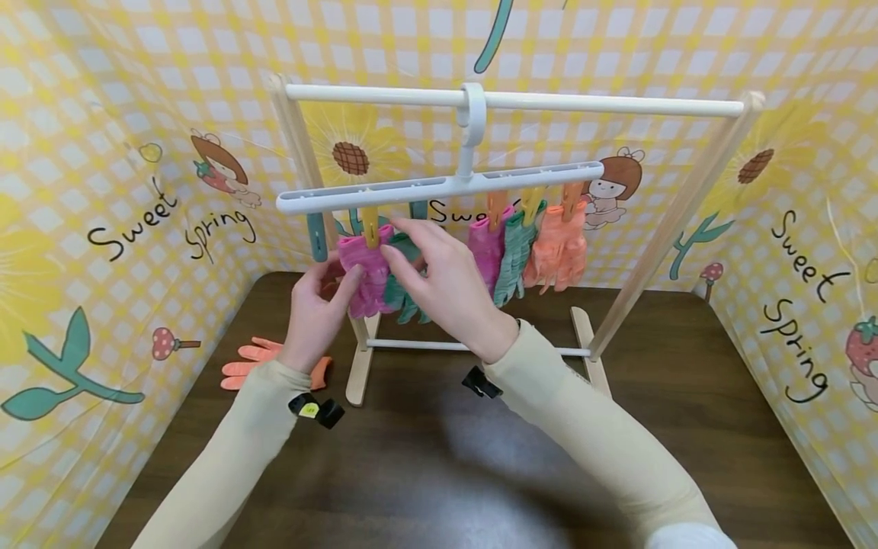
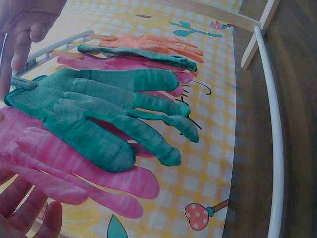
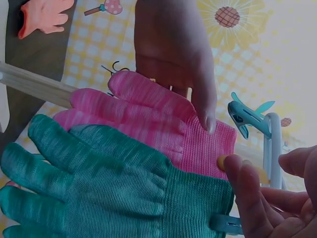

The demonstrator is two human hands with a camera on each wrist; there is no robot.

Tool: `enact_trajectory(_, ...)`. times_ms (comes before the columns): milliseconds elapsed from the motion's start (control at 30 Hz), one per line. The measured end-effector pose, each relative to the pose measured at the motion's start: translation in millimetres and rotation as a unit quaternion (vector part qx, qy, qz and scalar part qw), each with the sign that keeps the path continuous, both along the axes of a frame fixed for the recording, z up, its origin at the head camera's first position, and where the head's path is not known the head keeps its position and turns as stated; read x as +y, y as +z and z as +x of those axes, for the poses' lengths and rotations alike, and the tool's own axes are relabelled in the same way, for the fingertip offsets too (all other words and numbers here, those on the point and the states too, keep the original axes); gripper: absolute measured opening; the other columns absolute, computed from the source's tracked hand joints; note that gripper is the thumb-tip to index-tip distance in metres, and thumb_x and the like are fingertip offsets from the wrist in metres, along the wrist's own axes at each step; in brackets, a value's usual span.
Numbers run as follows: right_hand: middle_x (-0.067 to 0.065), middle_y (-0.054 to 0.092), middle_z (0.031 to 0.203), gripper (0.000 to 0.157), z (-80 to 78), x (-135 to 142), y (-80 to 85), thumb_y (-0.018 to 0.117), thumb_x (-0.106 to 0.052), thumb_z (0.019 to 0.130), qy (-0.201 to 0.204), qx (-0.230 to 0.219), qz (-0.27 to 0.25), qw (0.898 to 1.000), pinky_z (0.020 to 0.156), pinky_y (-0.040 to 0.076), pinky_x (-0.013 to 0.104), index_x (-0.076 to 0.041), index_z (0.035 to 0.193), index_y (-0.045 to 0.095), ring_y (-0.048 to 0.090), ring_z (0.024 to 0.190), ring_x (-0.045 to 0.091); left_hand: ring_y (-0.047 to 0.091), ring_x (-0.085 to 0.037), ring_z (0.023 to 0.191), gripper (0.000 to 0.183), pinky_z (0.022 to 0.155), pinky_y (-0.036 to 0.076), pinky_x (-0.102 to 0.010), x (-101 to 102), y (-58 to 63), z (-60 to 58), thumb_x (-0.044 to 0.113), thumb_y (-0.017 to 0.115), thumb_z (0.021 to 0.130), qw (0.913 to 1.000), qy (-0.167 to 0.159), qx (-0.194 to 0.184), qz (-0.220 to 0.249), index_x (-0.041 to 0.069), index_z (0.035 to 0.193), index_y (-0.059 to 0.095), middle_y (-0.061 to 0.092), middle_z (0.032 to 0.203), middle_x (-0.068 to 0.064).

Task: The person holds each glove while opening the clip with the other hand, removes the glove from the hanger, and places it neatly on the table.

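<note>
A pink glove [image 1: 368, 286] hangs by its cuff from a yellow clip [image 1: 371, 227] on the left part of a pale clip hanger [image 1: 384, 196]. My left hand [image 1: 314, 309] holds this glove near the cuff, thumb in front and fingers behind. Beside the clip is my right hand [image 1: 449, 286], its thumb and fingers apart and the fingertips close to the yellow clip in the right wrist view. A green glove [image 3: 114, 183] hangs next to the pink one from a teal clip [image 3: 227, 224], partly hidden by my right hand in the head view.
Another teal clip [image 1: 316, 236] hangs bare at the hanger's left end. To the right hang a second pink glove [image 1: 485, 252], a green glove [image 1: 517, 255] and orange gloves [image 1: 559, 248]. A wooden rack [image 1: 634, 267] carries the hanger. An orange glove [image 1: 240, 372] lies on the table.
</note>
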State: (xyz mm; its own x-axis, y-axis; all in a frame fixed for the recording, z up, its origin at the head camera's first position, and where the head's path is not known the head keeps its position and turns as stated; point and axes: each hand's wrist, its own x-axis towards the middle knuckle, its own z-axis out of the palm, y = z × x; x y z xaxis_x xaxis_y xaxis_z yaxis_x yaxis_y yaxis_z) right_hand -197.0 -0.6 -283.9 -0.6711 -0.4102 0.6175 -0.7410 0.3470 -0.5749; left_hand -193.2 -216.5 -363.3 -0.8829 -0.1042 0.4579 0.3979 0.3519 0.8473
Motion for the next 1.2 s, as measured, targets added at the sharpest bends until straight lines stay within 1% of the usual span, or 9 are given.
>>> enact_trajectory(267,0.016,0.06,0.141,0.048,-8.5,-9.5,3.6,0.061,-0.024,0.107,-0.007,-0.044,0.025,0.999,0.067,0.053,0.024,0.001,0.148,0.053,0.064,0.073,0.014,0.065,-0.012,0.089,0.035,0.076,0.053,-0.019,6.7,4.1,-4.0,0.021,0.061,0.106,0.9997,-0.013,0.019,0.01,-0.002,0.133,0.065,0.069,0.112,-0.016)
enact_trajectory(433,0.016,0.062,0.137,0.048,-14.4,-16.0,5.1,0.059,-0.024,0.108,-0.006,-0.036,0.035,0.999,0.067,0.051,0.024,0.002,0.148,0.052,0.059,0.067,0.014,0.062,-0.012,0.081,0.03,0.068,0.051,-0.018,7.9,4.3,-4.8,0.016,0.06,0.107,0.999,-0.018,0.04,0.009,-0.001,0.13,0.067,0.069,0.103,-0.017)
enact_trajectory(567,0.015,0.063,0.136,0.047,-17.1,-20.8,7.6,0.057,-0.022,0.109,-0.006,-0.038,0.037,0.999,0.07,0.05,0.026,0.0,0.15,0.051,0.057,0.068,0.015,0.058,-0.013,0.075,0.027,0.062,0.048,-0.019,8.4,3.7,-4.8,0.015,0.057,0.108,0.9986,-0.021,0.048,0.009,0.0,0.127,0.068,0.067,0.094,-0.016)
enact_trajectory(667,0.014,0.065,0.127,0.044,-18.6,-24.7,8.9,0.055,-0.021,0.11,-0.006,-0.043,0.036,0.998,0.071,0.048,0.026,0.0,0.148,0.052,0.055,0.071,0.017,0.057,-0.013,0.072,0.027,0.06,0.046,-0.02,9.5,3.7,-4.4,0.014,0.055,0.109,0.9985,-0.023,0.048,0.013,-0.002,0.126,0.068,0.065,0.091,-0.014)
enact_trajectory(767,0.012,0.064,0.11,0.041,-19.3,-27.9,9.6,0.051,-0.021,0.111,0.002,-0.055,0.025,0.998,0.065,0.047,0.026,0.001,0.145,0.053,0.055,0.069,0.018,0.056,-0.011,0.071,0.027,0.059,0.046,-0.02,10.9,3.9,-3.7,0.012,0.055,0.109,0.9982,-0.028,0.049,0.02,-0.004,0.126,0.067,0.063,0.09,-0.012)
enact_trajectory(933,0.011,0.064,0.094,0.033,-21.2,-30.5,10.8,0.047,-0.023,0.113,0.041,-0.117,-0.025,0.992,0.054,0.049,0.028,-0.003,0.137,0.056,0.066,0.06,0.022,0.057,-0.009,0.07,0.026,0.059,0.047,-0.019,12.4,5.0,-3.3,0.01,0.054,0.108,0.9979,-0.035,0.051,0.02,-0.007,0.123,0.067,0.062,0.089,-0.009)
enact_trajectory(1100,0.01,0.068,0.114,0.044,-23.5,-31.3,11.9,0.047,-0.029,0.113,0.063,-0.205,-0.062,0.975,0.057,0.057,0.039,-0.008,0.151,0.05,0.068,0.058,0.022,0.056,-0.009,0.069,0.024,0.059,0.047,-0.019,12.3,5.5,-3.0,0.009,0.054,0.108,0.9979,-0.036,0.051,0.015,-0.008,0.121,0.067,0.062,0.087,0.0)
enact_trajectory(1167,0.009,0.066,0.12,0.044,-24.0,-31.9,12.4,0.047,-0.029,0.113,0.072,-0.232,-0.08,0.967,0.059,0.059,0.044,-0.008,0.152,0.05,0.068,0.057,0.022,0.056,-0.009,0.069,0.024,0.059,0.047,-0.019,11.9,4.9,-3.3,0.009,0.054,0.108,0.9979,-0.037,0.051,0.013,-0.008,0.12,0.066,0.063,0.087,0.002)
enact_trajectory(1200,0.01,0.066,0.119,0.043,-24.3,-32.3,12.9,0.048,-0.028,0.112,0.077,-0.24,-0.087,0.964,0.06,0.059,0.045,-0.008,0.15,0.051,0.068,0.057,0.023,0.057,-0.008,0.07,0.024,0.059,0.047,-0.019,11.7,4.7,-3.6,0.009,0.054,0.108,0.9979,-0.038,0.051,0.011,-0.009,0.119,0.066,0.063,0.087,0.001)
